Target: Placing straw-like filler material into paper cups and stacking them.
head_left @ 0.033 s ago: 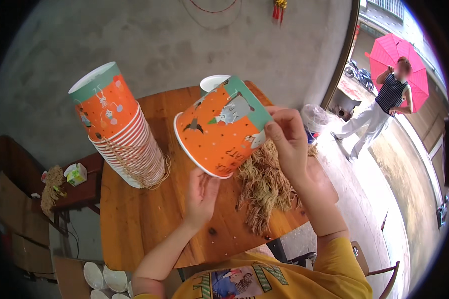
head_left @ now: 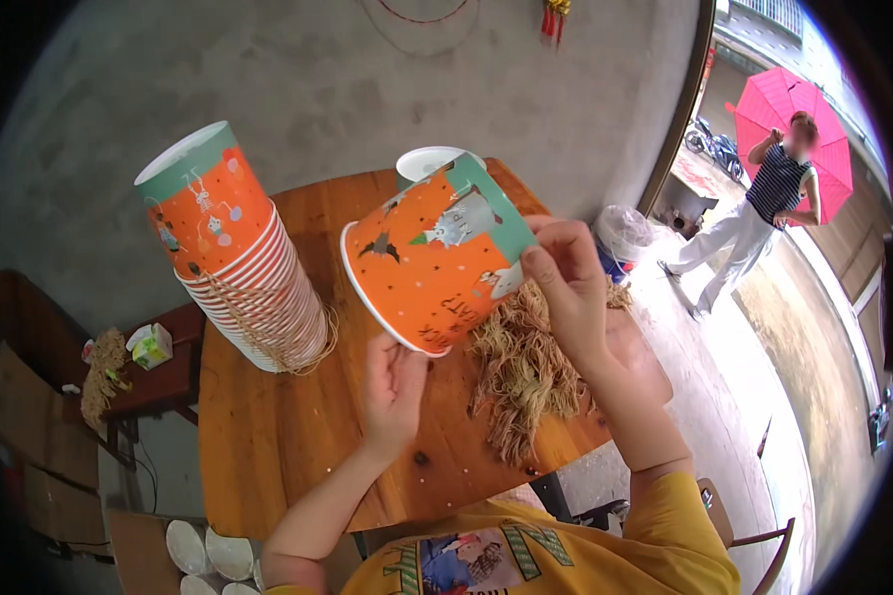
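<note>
Over the table I hold a paper bucket [head_left: 432, 263] tilted on its side. It is orange with a green band, a white rim and small cartoon figures. My right hand [head_left: 571, 273] pinches its green end, thumb on the near side. My left hand [head_left: 397, 392] grips the white rim at the lower edge, its fingertips partly hidden. Left of it stands a tall nested stack of matching buckets [head_left: 253, 263], with tan strands [head_left: 318, 347] hanging around it. A loose heap of tan fibre strands [head_left: 526, 377] lies near my right forearm. Behind the held bucket, another white-rimmed container [head_left: 417, 162] partly shows.
The wooden table [head_left: 268, 446] has curved edges. At left, a low bench [head_left: 184, 342] holds a tissue pack [head_left: 151, 347] and another fibre bundle [head_left: 104, 382]. White round containers [head_left: 230, 555] sit at lower left. Outside the doorway, a person [head_left: 779, 188] holds a pink umbrella [head_left: 764, 99].
The held bucket and both hands have shifted very slightly to the left. My grip on it looks the same.
</note>
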Demonstrator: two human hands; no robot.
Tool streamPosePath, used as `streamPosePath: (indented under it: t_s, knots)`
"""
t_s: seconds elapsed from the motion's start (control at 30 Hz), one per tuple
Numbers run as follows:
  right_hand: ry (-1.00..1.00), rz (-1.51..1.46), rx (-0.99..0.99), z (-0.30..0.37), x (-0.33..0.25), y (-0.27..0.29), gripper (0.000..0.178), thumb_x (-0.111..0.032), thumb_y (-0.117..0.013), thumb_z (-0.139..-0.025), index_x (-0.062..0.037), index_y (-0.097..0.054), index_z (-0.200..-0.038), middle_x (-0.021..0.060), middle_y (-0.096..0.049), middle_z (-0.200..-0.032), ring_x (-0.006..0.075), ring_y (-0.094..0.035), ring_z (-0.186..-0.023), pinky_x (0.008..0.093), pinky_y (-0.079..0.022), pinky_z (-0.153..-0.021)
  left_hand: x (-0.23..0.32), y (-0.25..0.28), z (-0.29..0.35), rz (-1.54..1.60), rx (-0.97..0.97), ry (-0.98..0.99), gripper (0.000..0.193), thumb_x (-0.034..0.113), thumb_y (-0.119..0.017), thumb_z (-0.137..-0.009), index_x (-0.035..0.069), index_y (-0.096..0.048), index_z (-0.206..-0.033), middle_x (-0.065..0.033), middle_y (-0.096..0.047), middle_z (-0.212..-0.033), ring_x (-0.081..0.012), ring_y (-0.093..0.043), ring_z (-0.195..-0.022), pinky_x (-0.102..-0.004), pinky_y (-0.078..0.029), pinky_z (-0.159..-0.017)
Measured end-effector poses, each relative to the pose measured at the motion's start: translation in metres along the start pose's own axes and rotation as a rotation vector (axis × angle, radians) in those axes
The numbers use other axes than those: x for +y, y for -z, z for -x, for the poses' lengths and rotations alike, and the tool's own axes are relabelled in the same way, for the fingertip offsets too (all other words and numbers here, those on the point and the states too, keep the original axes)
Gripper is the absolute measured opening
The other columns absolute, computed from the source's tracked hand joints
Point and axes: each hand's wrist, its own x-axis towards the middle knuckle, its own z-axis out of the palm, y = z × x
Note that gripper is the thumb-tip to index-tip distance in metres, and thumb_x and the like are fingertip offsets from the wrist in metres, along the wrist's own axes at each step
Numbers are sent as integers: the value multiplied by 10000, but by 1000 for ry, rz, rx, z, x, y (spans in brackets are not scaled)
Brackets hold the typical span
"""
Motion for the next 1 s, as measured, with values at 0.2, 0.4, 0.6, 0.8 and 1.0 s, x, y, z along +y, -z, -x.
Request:
streamPosePath:
  t_s: [0.2,0.4,0.6,0.8,1.0]
  knots:
    - [-163,34,-115,23,30,6,140,-145,-611,-955,-23,-543,-969,62,-595,-1117,123,-575,-972,306,-505,-816,16,15,13,-209,198,101,251,64,-420,-1010,-11,-407,-1249,-79,-546,-1131,-125,-532,-1010,-270,-425,-919]
    - [-164,783,-498,38,73,47,152,-139,-600,-922,-60,-629,-1049,91,-639,-1003,260,-619,-943,365,-497,-857,30,45,16,-962,73,-133,228,-6,-533,-881,1,-532,-1109,-142,-532,-946,-294,-545,-847,-389,-446,-778]
    - [11,1045,-632,62,119,63,213,-97,-601,-850,-153,-640,-1052,83,-606,-985,287,-569,-1005,395,-494,-836,26,37,27,-1307,-282,-375,352,-5,-652,-730,30,-560,-1067,-105,-541,-922,-301,-544,-876,-437,-436,-792]
    - [81,1058,-798,64,137,62,204,-109,-603,-816,-167,-647,-1007,64,-585,-965,279,-555,-1007,379,-494,-833,16,36,30,-1286,-297,-375,355,-43,-631,-716,41,-548,-1051,-122,-542,-921,-321,-531,-880,-442,-418,-786]
    - [76,891,-726,54,114,55,82,-112,-637,-834,-138,-657,-909,63,-589,-953,280,-551,-992,377,-494,-828,17,39,33,-1295,-264,-361,344,-18,-640,-725,26,-569,-1059,-123,-547,-991,-324,-548,-933,-446,-441,-846]
